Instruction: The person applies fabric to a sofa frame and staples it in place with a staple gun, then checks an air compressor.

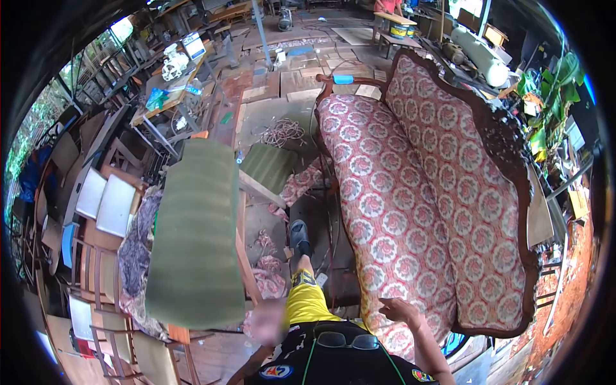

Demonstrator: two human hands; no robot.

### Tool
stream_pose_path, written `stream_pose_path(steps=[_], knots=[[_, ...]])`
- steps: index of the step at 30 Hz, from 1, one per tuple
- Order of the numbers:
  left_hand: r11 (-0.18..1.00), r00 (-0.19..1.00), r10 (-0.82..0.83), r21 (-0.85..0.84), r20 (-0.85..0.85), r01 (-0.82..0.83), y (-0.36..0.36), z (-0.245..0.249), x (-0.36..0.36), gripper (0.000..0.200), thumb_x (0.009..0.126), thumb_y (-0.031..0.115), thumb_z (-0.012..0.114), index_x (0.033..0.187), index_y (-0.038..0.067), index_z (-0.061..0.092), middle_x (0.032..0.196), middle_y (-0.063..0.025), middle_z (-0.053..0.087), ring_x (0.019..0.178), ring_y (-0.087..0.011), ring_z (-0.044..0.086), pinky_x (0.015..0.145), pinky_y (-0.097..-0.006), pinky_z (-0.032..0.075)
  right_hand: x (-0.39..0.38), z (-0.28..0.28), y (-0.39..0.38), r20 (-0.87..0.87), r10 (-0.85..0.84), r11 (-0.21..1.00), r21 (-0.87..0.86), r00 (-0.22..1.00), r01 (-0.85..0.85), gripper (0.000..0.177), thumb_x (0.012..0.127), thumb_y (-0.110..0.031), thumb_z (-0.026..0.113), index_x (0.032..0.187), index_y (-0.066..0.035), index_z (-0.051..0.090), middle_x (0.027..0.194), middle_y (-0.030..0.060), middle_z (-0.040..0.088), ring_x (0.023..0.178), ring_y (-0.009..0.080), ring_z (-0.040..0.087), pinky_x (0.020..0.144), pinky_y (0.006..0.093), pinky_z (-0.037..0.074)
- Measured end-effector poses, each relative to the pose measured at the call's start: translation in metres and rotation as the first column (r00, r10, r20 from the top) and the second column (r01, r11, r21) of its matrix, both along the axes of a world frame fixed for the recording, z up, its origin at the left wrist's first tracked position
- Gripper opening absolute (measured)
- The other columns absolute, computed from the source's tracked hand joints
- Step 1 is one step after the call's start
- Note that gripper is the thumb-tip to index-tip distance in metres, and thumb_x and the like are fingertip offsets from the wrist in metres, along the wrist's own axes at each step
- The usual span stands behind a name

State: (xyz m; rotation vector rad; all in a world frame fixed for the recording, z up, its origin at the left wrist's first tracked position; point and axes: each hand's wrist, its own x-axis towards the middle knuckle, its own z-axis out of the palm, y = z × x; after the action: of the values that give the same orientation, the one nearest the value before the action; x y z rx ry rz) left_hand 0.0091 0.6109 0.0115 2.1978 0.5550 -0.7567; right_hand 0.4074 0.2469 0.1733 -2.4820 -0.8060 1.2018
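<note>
The right hand (399,310) lies on the near end of the sofa (410,192), at the front edge of its seat. The fingers (386,303) are loosely spread and flat on the floral upholstery, gripping nothing. The seat runs away from them toward the far armrest, and the carved dark wooden frame curves round just to the right of the wrist.

The left hand (266,323) is a blurred patch near the lower corner of a green ribbed cushion (192,237) on a wooden frame. I cannot tell how its fingers are set, or whether they touch the cushion.

The sofa stands on the workshop floor, its patterned backrest on the right. A leg in yellow shorts stretches out between cushion and sofa, its black shoe (299,236) just beside the seat's front rail. A pair of glasses (347,340) hangs on the person's black shirt. Scraps of pink fabric (269,273) lie on the floor near the shoe, and a cluttered workbench (168,90) stands well apart at the far left
</note>
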Motion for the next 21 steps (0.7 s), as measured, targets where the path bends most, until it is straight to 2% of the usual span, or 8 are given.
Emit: stream_pose_path(steps=[4, 9, 13, 17, 18, 19, 20, 21], knots=[[0.904, 0.935, 0.324, -0.245, -0.145, -0.351, 0.12, -0.092, 0.117, 0.026, 0.088, 0.025, 0.062, 0.099, 0.004, 0.072, 0.091, -0.0151, 0.072, 0.082, -0.0269, 0.071, 0.076, -0.0375, 0.057, 0.102, -0.002, 0.122, 0.001, -0.051, 0.963, 0.263, 0.999, 0.049, 0.05, 0.094, -0.034, 0.059, 0.137, -0.009, 0.052, 0.103, 0.0198, 0.07, 0.097, 0.0298, 0.068, 0.082, 0.0381, 0.053], [0.805, 0.854, 0.521, -0.329, -0.006, -0.493, 0.282, 0.018, 0.349, 0.032, 0.088, 0.034, 0.066, 0.085, 0.001, 0.068, 0.072, -0.0089, 0.069, 0.068, -0.0169, 0.069, 0.06, -0.0325, 0.053, 0.213, -0.026, 0.239, -0.248, -0.523, 0.715, 0.392, 0.815, 0.578, 0.044, 0.092, -0.027, 0.061, 0.131, -0.006, 0.057, 0.103, 0.022, 0.069, 0.095, 0.0278, 0.068, 0.079, 0.037, 0.053], [0.954, 0.927, 0.266, 0.064, 0.266, -0.292, 0.344, 0.046, 0.462, 0.035, 0.089, 0.041, 0.064, 0.083, 0.007, 0.065, 0.063, -0.0017, 0.061, 0.057, -0.0147, 0.06, 0.052, -0.0317, 0.045, 0.243, -0.047, 0.232, -0.02, -0.348, 0.925, -0.169, 0.937, 0.339, 0.05, 0.085, -0.038, 0.065, 0.125, -0.008, 0.063, 0.114, 0.0202, 0.067, 0.106, 0.0336, 0.065, 0.09, 0.0405, 0.051], [0.598, 0.651, 0.752, -0.522, 0.104, -0.608, 0.375, 0.082, 0.534, 0.03, 0.095, 0.037, 0.058, 0.097, 0.007, 0.064, 0.068, 0.0001, 0.055, 0.061, -0.012, 0.056, 0.053, -0.0267, 0.043, 0.283, -0.115, 0.226, -0.201, -0.259, 0.89, -0.429, 0.945, 0.153, 0.049, 0.083, -0.04, 0.064, 0.123, -0.01, 0.064, 0.116, 0.0173, 0.067, 0.109, 0.0343, 0.064, 0.092, 0.0409, 0.051], [0.293, 0.433, 0.896, -0.599, -0.1, -0.745, 0.384, 0.107, 0.564, 0.028, 0.097, 0.033, 0.057, 0.101, 0.005, 0.063, 0.071, -0.0001, 0.055, 0.064, -0.0114, 0.056, 0.054, -0.0254, 0.043, 0.299, -0.151, 0.22, -0.185, 0.234, 0.906, -0.314, 0.954, -0.283, 0.047, 0.084, -0.039, 0.063, 0.12, -0.009, 0.065, 0.115, 0.0171, 0.067, 0.107, 0.0339, 0.064, 0.091, 0.0404, 0.052], [0.289, 0.431, 0.895, -0.589, -0.113, -0.755, 0.392, 0.12, 0.587, 0.028, 0.097, 0.033, 0.057, 0.101, 0.005, 0.063, 0.071, -0.0001, 0.055, 0.064, -0.0114, 0.056, 0.054, -0.0254, 0.043, 0.317, -0.185, 0.214, -0.104, 0.671, 0.707, -0.208, 0.734, -0.676, 0.044, 0.084, -0.038, 0.062, 0.117, -0.008, 0.066, 0.113, 0.0169, 0.068, 0.106, 0.0336, 0.065, 0.089, 0.04, 0.052], [0.344, 0.455, 0.89, -0.607, -0.033, -0.717, 0.401, 0.131, 0.609, 0.025, 0.097, 0.027, 0.058, 0.104, 0.003, 0.061, 0.076, -0.0012, 0.056, 0.068, -0.0112, 0.056, 0.055, -0.0246, 0.044, 0.338, -0.164, 0.244, -0.222, 0.065, 0.963, -0.242, 0.973, -0.12, 0.04, 0.085, -0.035, 0.06, 0.114, -0.008, 0.067, 0.111, 0.0174, 0.068, 0.103, 0.0337, 0.066, 0.088, 0.0401, 0.053], [0.4, 0.476, 0.878, -0.617, 0.047, -0.677, 0.413, 0.14, 0.632, 0.023, 0.097, 0.022, 0.059, 0.108, 0.001, 0.06, 0.081, -0.0022, 0.057, 0.071, -0.011, 0.057, 0.057, -0.0239, 0.045, 0.359, -0.136, 0.28, -0.285, -0.565, 0.813, -0.349, 0.775, 0.465, 0.037, 0.086, -0.032, 0.058, 0.111, -0.007, 0.068, 0.109, 0.0179, 0.069, 0.101, 0.0339, 0.066, 0.086, 0.0402, 0.053]])
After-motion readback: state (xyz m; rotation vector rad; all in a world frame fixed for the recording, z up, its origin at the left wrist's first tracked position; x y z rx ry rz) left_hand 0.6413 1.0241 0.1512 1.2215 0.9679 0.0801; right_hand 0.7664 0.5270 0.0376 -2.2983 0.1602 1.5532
